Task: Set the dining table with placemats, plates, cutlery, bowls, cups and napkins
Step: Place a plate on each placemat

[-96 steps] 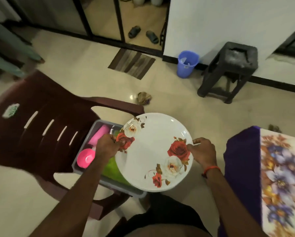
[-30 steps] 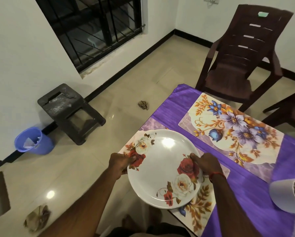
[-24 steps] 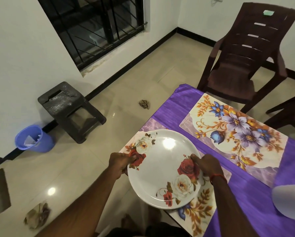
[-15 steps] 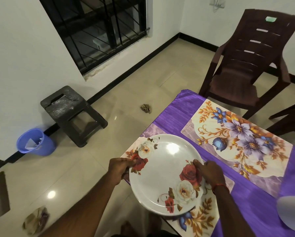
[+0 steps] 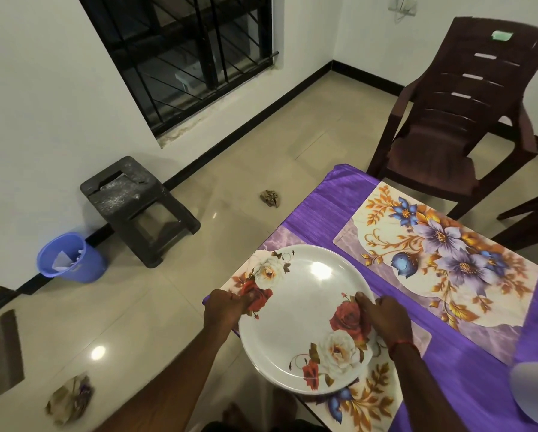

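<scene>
While left hand (image 5: 227,310) and right hand (image 5: 383,316) clamp opposite rims, plate (image 5: 299,310) overhangs table (image 5: 470,385), near placemat (image 5: 370,400) beneath.

- Walls (image 5: 43,104): white and plain, meeting at the far corner; a switch plate (image 5: 402,7) sits high on the far wall.
- Skirting (image 5: 261,113): black band along the foot of both walls.
- Window (image 5: 180,57): left wall, dark frame, black metal bars, dark beyond; lower edge rough and stained.
- Floor (image 5: 246,145): pale glossy tiles, with one bright light reflection (image 5: 98,352).
- Stool (image 5: 136,207): black, dusty top, near the left wall.
- Bin (image 5: 71,258): blue, paper inside, beside the stool.
- Table (image 5: 333,198): purple cloth.
- Chair (image 5: 467,120): dark brown plastic, slatted back, at the table's far end.
- Floor litter: two crumpled scraps (image 5: 270,198), well apart.
</scene>
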